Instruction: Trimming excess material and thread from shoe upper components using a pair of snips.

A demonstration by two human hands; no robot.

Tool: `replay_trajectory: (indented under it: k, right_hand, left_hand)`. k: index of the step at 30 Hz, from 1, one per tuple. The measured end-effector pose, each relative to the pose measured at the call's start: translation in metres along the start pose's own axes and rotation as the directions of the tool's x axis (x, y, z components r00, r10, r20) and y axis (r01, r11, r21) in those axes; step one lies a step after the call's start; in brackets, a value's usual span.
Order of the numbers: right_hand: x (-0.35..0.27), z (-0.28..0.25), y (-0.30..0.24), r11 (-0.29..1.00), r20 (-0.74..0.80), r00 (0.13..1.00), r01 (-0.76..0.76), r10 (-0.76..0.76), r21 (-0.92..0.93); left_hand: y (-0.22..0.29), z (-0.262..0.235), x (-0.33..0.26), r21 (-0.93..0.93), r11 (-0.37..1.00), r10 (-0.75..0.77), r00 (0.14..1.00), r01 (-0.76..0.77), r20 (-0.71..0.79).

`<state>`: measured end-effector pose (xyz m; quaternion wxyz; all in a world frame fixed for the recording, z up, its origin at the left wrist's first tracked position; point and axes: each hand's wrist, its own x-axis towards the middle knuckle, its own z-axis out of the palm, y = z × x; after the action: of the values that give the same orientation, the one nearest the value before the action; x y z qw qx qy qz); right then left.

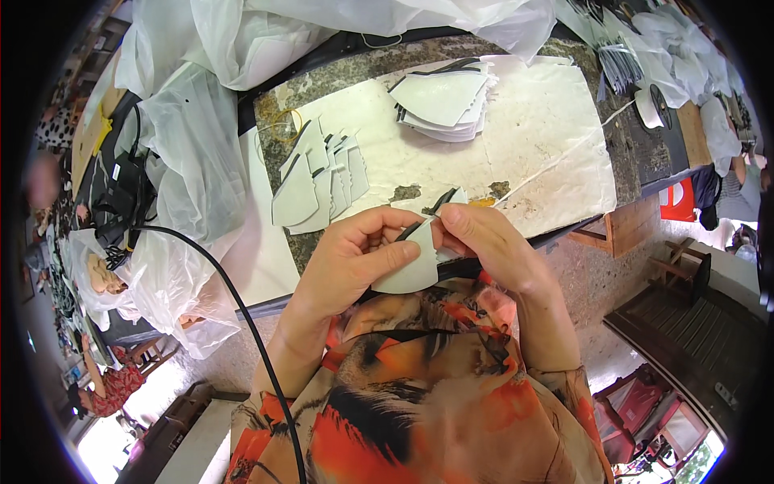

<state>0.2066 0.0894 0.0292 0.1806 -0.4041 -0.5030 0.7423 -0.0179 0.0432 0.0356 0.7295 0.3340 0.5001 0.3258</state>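
Note:
Close to the table's near edge, my left hand (360, 256) pinches a white curved fabric piece with a black edge strip (413, 270) between thumb and fingers. My right hand (486, 244) is closed at the piece's upper right corner, its thumb and index finger together by a short black-and-white end. What lies between those fingertips is partly hidden. Farther off on the white sheet, a stack of similar white pieces with black edges (442, 103) lies at the top. Several more such pieces (318, 181) overlap in a fan to the left.
A worn white sheet (548, 137) covers the dark-edged table. Translucent plastic bags (193, 153) crowd the left and far sides. A black cable (234, 294) runs down past my left forearm. A white roll (647, 108) and a white cord (556, 165) lie at the right. Another person (113, 387) is far left.

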Motion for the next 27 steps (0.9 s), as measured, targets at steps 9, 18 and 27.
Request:
replay_trajectory:
  k: [9, 18, 27]
  right_hand:
    - [0.002, -0.009, 0.008, 0.996, 0.027, 0.999, -0.022, 0.019, 0.084]
    - [-0.020, -0.020, -0.008, 0.949, -0.258, 0.952, 0.082, -0.165, -0.304]
    - [-0.015, 0.018, 0.004, 0.621, 0.133, 0.845, 0.478, -0.518, -0.621]
  left_hand:
    - [0.001, -0.006, -0.005, 0.063, 0.998, -0.013, 0.999, 0.015, -0.035]
    - [0.027, -0.070, -0.021, 0.835, 0.509, 0.636, 0.746, -0.211, -0.199]
    - [0.013, 0.004, -0.006, 0.000, 1.000, -0.013, 1.000, 0.013, -0.004]
